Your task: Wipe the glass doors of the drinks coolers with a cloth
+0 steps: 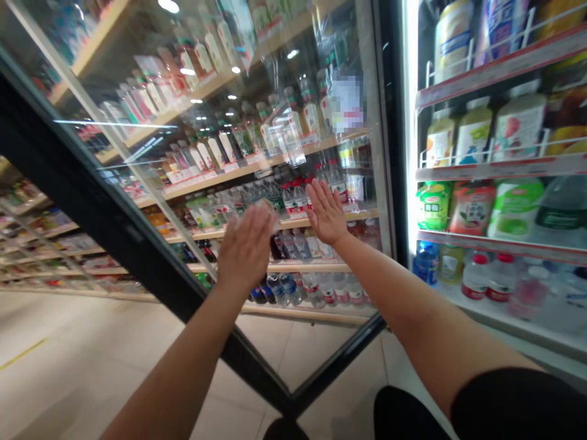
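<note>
Cooler glass door (192,153), swung open, two hands on pane.
Left hand (245,247) and right hand (326,214): flat, fingers spread, palms against the glass, grasping nothing. Door stands left of the open cooler; lit drink shelves (499,168) at right, bottles reflected in pane.

We're in a shop, drinks section: a glass cooler door (275,153) swung open, lit cooler shelves (499,168) packed with bottles (474,276), red price strips, more stocked aisle shelves (50,244) beyond.
</note>
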`<act>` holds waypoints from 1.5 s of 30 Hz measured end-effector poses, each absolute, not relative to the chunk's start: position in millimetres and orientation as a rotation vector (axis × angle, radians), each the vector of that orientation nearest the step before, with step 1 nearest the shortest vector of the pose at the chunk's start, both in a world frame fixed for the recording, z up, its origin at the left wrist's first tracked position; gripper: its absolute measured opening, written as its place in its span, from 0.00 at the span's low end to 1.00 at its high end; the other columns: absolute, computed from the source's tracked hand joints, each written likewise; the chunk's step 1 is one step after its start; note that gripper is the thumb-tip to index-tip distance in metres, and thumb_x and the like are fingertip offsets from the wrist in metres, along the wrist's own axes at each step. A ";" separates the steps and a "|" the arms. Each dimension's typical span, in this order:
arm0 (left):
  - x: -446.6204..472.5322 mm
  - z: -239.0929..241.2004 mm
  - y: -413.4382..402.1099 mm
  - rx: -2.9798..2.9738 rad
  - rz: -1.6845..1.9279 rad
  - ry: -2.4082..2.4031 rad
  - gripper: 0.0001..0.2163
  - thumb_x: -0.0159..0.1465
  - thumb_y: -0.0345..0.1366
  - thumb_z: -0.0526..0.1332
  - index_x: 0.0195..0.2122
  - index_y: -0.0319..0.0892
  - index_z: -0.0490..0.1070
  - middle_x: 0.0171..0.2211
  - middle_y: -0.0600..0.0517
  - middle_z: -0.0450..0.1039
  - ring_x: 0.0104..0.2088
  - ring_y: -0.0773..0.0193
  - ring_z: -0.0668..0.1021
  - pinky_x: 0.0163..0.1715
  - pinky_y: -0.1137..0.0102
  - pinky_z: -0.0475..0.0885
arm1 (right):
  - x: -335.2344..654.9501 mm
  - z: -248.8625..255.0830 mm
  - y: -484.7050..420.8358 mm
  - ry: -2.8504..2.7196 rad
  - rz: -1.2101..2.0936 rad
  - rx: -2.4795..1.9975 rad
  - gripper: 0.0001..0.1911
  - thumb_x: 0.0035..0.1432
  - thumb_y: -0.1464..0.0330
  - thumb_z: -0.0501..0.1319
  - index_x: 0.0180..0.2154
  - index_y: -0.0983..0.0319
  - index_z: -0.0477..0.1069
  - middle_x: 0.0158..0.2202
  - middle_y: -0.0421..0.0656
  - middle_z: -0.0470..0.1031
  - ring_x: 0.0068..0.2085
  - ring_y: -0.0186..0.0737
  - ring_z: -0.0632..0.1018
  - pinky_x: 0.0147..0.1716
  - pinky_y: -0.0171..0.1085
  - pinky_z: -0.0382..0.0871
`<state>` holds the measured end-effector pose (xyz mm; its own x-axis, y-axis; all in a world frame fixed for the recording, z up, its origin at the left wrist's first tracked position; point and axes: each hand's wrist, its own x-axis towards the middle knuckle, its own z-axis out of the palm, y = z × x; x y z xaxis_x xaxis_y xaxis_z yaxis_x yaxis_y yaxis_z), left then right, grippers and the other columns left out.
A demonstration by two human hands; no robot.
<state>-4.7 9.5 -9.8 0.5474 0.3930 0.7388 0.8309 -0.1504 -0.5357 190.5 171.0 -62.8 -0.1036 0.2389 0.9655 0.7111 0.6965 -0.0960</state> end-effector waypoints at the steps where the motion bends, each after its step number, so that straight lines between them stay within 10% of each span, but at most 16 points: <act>1: -7.4 12.6 5.9 -1.682 -0.595 -1.085 0.26 0.72 0.32 0.52 0.71 0.47 0.56 0.72 0.47 0.54 0.74 0.56 0.52 0.73 0.51 0.43 | 190.4 -62.9 171.1 -1.670 -0.472 -0.774 0.32 0.73 0.56 0.37 0.73 0.56 0.46 0.74 0.44 0.53 0.75 0.42 0.50 0.73 0.54 0.43; 5: -12.1 69.5 -3.2 -1.425 -0.758 -1.300 0.30 0.71 0.36 0.54 0.73 0.38 0.49 0.75 0.39 0.41 0.74 0.41 0.46 0.69 0.36 0.42 | 190.5 -63.1 171.7 -1.675 -0.469 -0.780 0.32 0.73 0.56 0.38 0.74 0.55 0.44 0.74 0.43 0.53 0.75 0.42 0.50 0.73 0.54 0.44; 12: -9.3 -35.9 6.7 -1.788 -0.536 -1.097 0.26 0.71 0.31 0.52 0.70 0.47 0.57 0.71 0.49 0.56 0.73 0.56 0.54 0.73 0.53 0.51 | 191.1 -61.4 170.1 -1.680 -0.481 -0.798 0.32 0.73 0.56 0.37 0.73 0.58 0.48 0.74 0.44 0.52 0.76 0.42 0.48 0.73 0.53 0.43; 19: -16.4 54.1 -1.9 -1.491 -0.787 -1.248 0.27 0.72 0.39 0.53 0.71 0.40 0.54 0.74 0.44 0.47 0.74 0.45 0.50 0.71 0.40 0.43 | 190.1 -61.3 170.5 -1.705 -0.472 -0.828 0.32 0.72 0.57 0.40 0.74 0.56 0.45 0.75 0.41 0.51 0.76 0.41 0.47 0.74 0.53 0.43; 27: -2.9 -45.6 13.6 -1.873 -0.379 -0.971 0.28 0.71 0.29 0.51 0.72 0.52 0.52 0.70 0.52 0.59 0.72 0.60 0.56 0.72 0.55 0.49 | 190.5 -62.4 172.0 -1.695 -0.482 -0.815 0.32 0.73 0.58 0.40 0.74 0.57 0.46 0.75 0.42 0.51 0.76 0.42 0.47 0.74 0.53 0.43; 35: -21.6 53.7 -2.2 -1.448 -0.751 -1.212 0.29 0.69 0.38 0.55 0.72 0.47 0.54 0.75 0.52 0.46 0.73 0.45 0.52 0.71 0.40 0.41 | 191.1 -64.2 171.4 -1.675 -0.462 -0.780 0.32 0.72 0.60 0.41 0.74 0.56 0.46 0.74 0.41 0.52 0.76 0.41 0.48 0.74 0.52 0.43; 41: -15.8 -31.1 8.2 -1.707 -0.497 -0.994 0.29 0.70 0.31 0.56 0.72 0.48 0.54 0.72 0.49 0.53 0.74 0.55 0.52 0.73 0.52 0.46 | 189.6 -64.4 172.5 -1.652 -0.503 -0.782 0.30 0.72 0.62 0.41 0.72 0.59 0.52 0.74 0.42 0.54 0.75 0.40 0.50 0.74 0.50 0.43; 45: -20.9 -6.3 3.0 -1.702 -0.431 -0.963 0.28 0.71 0.31 0.56 0.72 0.47 0.55 0.72 0.50 0.54 0.73 0.55 0.55 0.73 0.53 0.43 | 188.6 -64.8 172.7 -1.654 -0.479 -0.760 0.31 0.72 0.63 0.42 0.73 0.59 0.50 0.74 0.43 0.54 0.75 0.41 0.49 0.74 0.51 0.41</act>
<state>-20.9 3.0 -6.3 0.6066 0.3845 0.6959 0.7750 -0.0907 -0.6254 188.6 172.7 -64.8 -0.0934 0.2213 0.9707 0.7062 0.7020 -0.0921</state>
